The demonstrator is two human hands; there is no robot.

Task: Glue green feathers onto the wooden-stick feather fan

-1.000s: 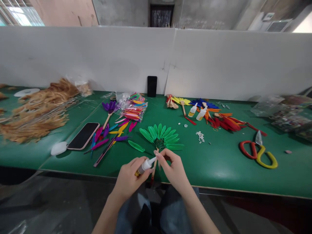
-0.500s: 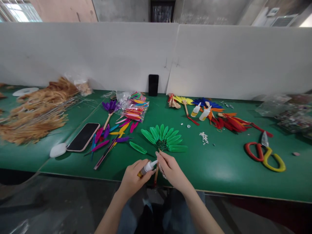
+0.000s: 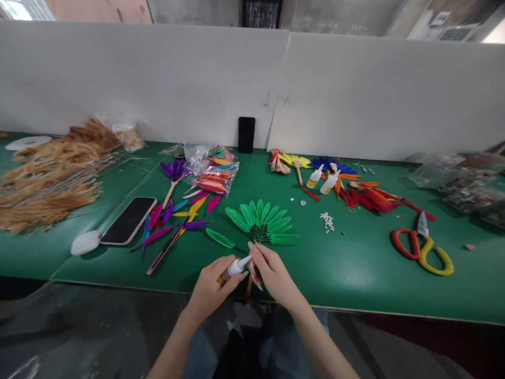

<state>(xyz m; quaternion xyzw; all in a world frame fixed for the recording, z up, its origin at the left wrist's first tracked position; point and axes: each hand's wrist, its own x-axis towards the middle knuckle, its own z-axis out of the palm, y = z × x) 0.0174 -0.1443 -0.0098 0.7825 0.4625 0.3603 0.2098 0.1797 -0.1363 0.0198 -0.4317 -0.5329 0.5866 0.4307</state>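
Observation:
A green feather fan [image 3: 262, 221] lies spread on the green table, its wooden handle [image 3: 249, 287] pointing toward the table's front edge. My left hand [image 3: 216, 281] is closed around a small glue bottle [image 3: 232, 269], whose white nozzle points right, close to my other hand. At the base of the fan, the fingers of my right hand [image 3: 268, 268] are pinched on the top of the handle, which they partly hide. One loose green feather [image 3: 220, 238] lies left of the fan.
Scissors [image 3: 422, 245] and small white beads [image 3: 327, 222] lie right. Two glue bottles [image 3: 314, 177] stand near red and orange feathers [image 3: 373, 199]. Left are a phone [image 3: 129, 221], colored feathers [image 3: 158, 234] and tan fibers [image 3: 51, 179]. Another phone [image 3: 246, 135] leans on the white partition [image 3: 158, 84].
The view has shifted slightly, so the table's contents appear a little further left. Both hands keep their holds near the fan's base, and the bottle stays in my left hand.

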